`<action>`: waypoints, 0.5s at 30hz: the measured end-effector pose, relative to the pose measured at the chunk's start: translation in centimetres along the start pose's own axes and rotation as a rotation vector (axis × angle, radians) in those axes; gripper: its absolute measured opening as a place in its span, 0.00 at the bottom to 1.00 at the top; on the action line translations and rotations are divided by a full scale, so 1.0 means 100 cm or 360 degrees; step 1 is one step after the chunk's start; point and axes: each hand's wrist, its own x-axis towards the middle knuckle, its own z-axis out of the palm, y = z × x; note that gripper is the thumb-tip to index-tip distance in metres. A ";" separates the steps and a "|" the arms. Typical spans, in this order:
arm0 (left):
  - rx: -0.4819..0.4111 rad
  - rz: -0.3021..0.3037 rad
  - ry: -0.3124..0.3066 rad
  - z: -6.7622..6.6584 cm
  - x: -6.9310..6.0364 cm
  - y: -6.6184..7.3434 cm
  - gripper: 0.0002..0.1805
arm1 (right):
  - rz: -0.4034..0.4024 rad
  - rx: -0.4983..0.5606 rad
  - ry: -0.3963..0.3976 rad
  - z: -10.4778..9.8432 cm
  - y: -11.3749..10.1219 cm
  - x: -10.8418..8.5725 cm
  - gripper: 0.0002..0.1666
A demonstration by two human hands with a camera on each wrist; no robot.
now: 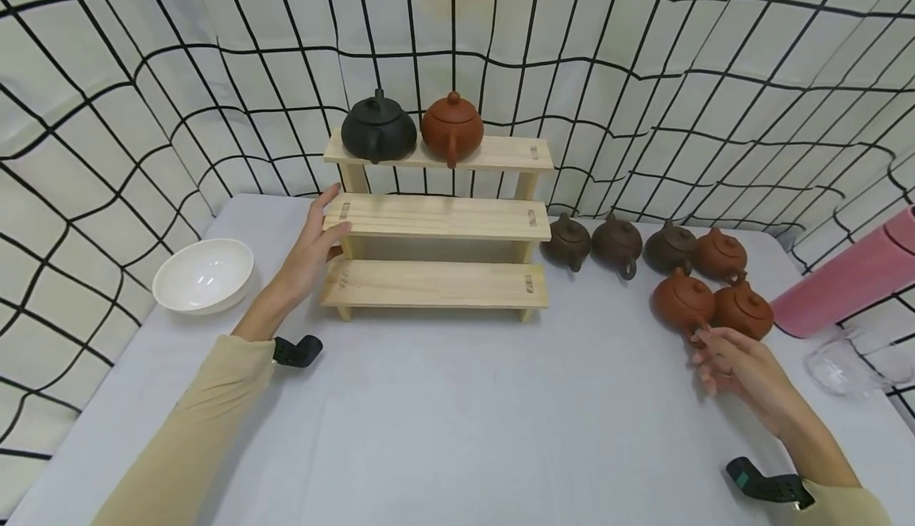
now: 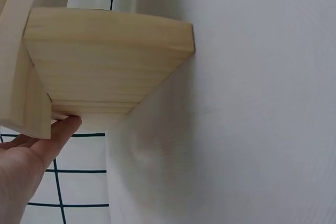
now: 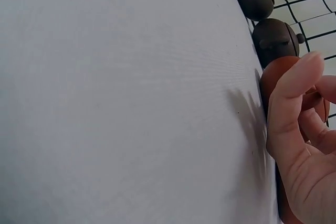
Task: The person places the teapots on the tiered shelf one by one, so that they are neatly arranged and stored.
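Black wire mesh [image 1: 453, 54] stands behind everything on my head feed, and white cloth [image 1: 429, 415] covers the table before it. Next in size I see the three-tier wooden rack [image 1: 436, 284] at the table's far middle. Of the two beige sleeves [image 1: 186, 423], the left reaches up from the lower left toward the rack; the right shows only at the lower right corner, its bare forearm slanting inward. A pink cylinder [image 1: 851, 280] is at the right edge, a white bowl [image 1: 203, 276] at the left, and a clear glass [image 1: 854, 367] near the cylinder. I have the left hand [image 1: 310, 244] gripping the rack's left end, thumb on the middle tier, fingers behind and below. My right hand [image 1: 743, 379] comes in from the side, palm showing on its wrist view. A black teapot [image 1: 379, 130] and an orange teapot [image 1: 453, 129] stand on the top tier; four others line up right of the rack. Two reddish teapots [image 1: 743, 311] sit nearer me, and on the left one my thumb and finger pinch the handle [image 3: 313, 100]; I cannot tell whether its base touches the cloth.
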 end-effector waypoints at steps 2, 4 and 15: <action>0.0015 -0.0005 0.0009 0.000 0.001 0.000 0.39 | -0.0006 0.0017 -0.0008 -0.001 0.000 0.001 0.12; 0.0031 -0.0011 0.0019 0.000 0.002 0.000 0.40 | -0.0015 0.0039 -0.0019 -0.002 0.001 0.001 0.12; 0.0009 -0.0028 0.0023 -0.001 0.001 0.002 0.38 | -0.0028 0.0066 -0.0095 -0.002 0.003 0.005 0.17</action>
